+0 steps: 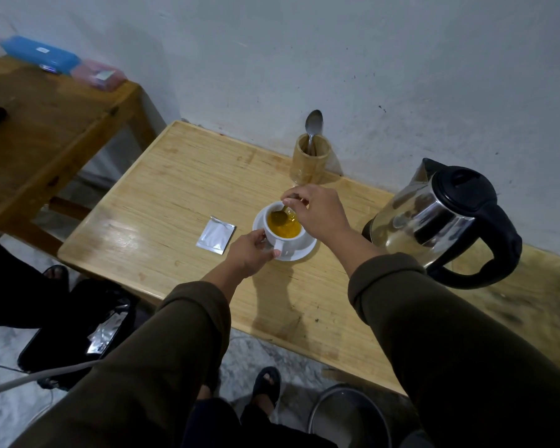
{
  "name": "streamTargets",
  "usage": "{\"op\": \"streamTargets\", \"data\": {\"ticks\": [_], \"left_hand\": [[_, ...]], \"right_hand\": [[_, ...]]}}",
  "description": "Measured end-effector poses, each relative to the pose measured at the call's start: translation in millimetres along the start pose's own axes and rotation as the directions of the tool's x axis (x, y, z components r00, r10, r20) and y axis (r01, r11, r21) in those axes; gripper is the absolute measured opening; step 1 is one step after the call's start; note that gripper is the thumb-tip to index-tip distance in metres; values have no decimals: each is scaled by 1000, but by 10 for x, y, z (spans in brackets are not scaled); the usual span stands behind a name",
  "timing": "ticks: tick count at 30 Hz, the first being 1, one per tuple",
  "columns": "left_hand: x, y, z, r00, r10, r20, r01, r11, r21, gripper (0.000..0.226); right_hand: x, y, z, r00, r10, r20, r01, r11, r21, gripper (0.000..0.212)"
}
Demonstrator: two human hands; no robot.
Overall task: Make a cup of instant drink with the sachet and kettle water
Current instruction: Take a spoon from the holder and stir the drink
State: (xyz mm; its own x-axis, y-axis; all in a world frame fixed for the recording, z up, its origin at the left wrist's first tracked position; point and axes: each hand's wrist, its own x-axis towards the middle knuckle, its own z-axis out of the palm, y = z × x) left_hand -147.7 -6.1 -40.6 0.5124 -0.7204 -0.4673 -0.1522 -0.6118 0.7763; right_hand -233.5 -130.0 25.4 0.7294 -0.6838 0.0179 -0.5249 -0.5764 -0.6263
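Your left hand grips the cup handle; your right hand pinches the spoon (bowl submerged); sachet lies left of cup.

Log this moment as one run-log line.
step: stirring | right hand: holds metal spoon in white ceramic cup of yellow drink | left hand: steadies cup | silver foil sachet: on table

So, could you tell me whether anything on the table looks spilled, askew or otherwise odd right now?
Nothing stands out. The cup sits upright on its saucer with the yellow drink inside, the left hand steadying it while the right hand holds the spoon. The sachet lies flat beside it.
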Motion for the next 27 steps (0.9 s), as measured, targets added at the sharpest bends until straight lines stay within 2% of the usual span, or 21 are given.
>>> {"op": "streamTargets", "data": {"ticks": [13, 18, 23, 27], "left_hand": [[4, 12, -16, 999, 9, 35, -10, 1000, 26, 59], [16, 35, -48, 997, 0, 71, -8, 994, 108, 59], [12, 84, -101, 991, -12, 130, -11, 985, 174, 59], [2, 90, -136, 987, 0, 163, -38, 973, 226, 51]], "right_hand": [[-143, 30, -146, 997, -55, 45, 59, 996, -73, 20], [-259, -26, -190, 997, -61, -48, 57, 995, -78, 20], [-421, -103, -195, 984, -7, -175, -1, 999, -46, 18], [-574, -144, -155, 938, 125, -324, -132, 991, -1, 16]]}}
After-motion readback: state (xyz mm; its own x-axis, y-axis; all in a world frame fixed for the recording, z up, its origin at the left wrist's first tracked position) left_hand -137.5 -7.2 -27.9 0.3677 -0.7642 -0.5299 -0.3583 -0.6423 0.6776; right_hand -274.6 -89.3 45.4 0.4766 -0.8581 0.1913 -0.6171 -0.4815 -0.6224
